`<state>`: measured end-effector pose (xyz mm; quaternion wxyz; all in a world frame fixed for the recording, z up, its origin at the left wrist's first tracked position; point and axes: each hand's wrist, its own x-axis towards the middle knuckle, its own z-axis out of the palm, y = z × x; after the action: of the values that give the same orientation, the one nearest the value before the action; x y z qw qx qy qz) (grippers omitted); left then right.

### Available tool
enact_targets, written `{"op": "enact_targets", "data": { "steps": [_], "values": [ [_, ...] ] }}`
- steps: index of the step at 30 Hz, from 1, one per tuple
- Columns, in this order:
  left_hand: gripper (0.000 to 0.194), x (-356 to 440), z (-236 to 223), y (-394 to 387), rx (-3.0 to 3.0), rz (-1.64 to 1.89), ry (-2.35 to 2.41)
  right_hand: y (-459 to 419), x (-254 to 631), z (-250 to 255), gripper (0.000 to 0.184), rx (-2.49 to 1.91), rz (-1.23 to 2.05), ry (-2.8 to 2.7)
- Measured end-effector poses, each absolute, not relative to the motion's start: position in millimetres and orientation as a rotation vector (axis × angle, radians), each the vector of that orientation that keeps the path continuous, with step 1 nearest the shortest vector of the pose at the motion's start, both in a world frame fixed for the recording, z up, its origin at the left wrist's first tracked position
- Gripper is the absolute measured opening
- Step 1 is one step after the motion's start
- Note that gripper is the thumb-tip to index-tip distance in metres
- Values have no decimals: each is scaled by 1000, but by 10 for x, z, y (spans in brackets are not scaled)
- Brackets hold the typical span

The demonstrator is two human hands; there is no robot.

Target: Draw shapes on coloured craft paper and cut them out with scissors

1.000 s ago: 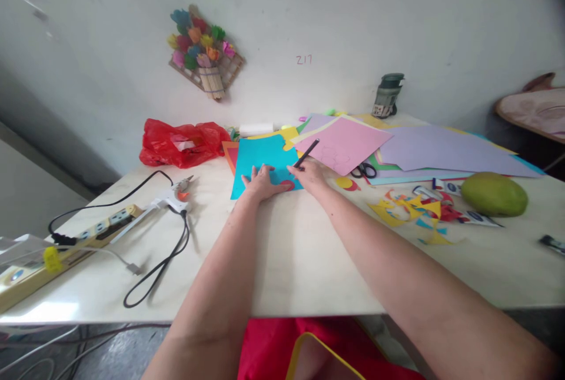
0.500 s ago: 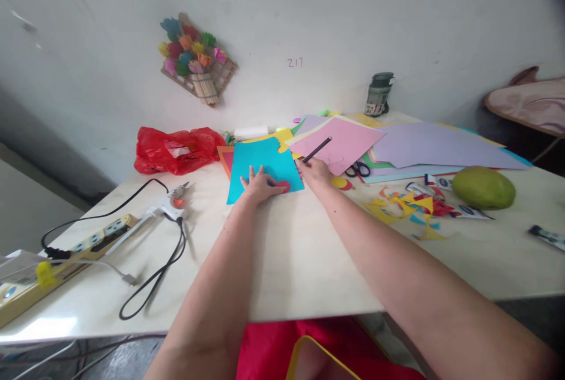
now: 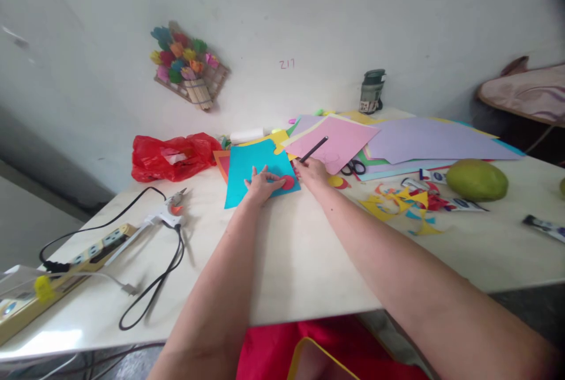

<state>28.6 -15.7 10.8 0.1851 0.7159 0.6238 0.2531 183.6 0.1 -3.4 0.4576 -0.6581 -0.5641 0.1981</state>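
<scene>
My left hand [image 3: 260, 186] lies on a sheet of blue paper [image 3: 253, 159] with its fingers spread. Its thumb side reaches the edge of a small red paper circle [image 3: 288, 182], which sits near the sheet's lower right corner. Just right of that circle, my right hand [image 3: 312, 173] is closed around a dark pencil [image 3: 314, 149]. The pencil slants up to the right; its lower tip is hidden by my fingers. Beside my right wrist lies a yellow paper circle [image 3: 335, 181], with red paper partly under it. Black-handled scissors [image 3: 354, 167] rest just behind.
Pink paper [image 3: 342, 136] and purple sheets [image 3: 424, 142] spread across the back. Yellow and blue scraps [image 3: 404, 203], glue tubes and a green mango-like fruit [image 3: 477, 180] are at right. At left are a red plastic bag [image 3: 176, 156], a glue gun [image 3: 170, 212] and a power strip [image 3: 95, 250].
My left thumb and fingers have shifted slightly on the blue sheet, leaving more of the red circle showing. My right hand keeps the pencil in nearly the same place. The whole view has shifted a little.
</scene>
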Motion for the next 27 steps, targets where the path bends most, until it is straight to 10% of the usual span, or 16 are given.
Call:
{"op": "enact_targets", "data": {
  "steps": [15,27],
  "values": [
    [21,427,-14,-80,2203,731,1877,27,1819,-98,28,-1587,479,-1375],
    [24,143,-74,100,1352,1570,1377,99,1785,-134,26,-1502,705,-1299]
  ]
}}
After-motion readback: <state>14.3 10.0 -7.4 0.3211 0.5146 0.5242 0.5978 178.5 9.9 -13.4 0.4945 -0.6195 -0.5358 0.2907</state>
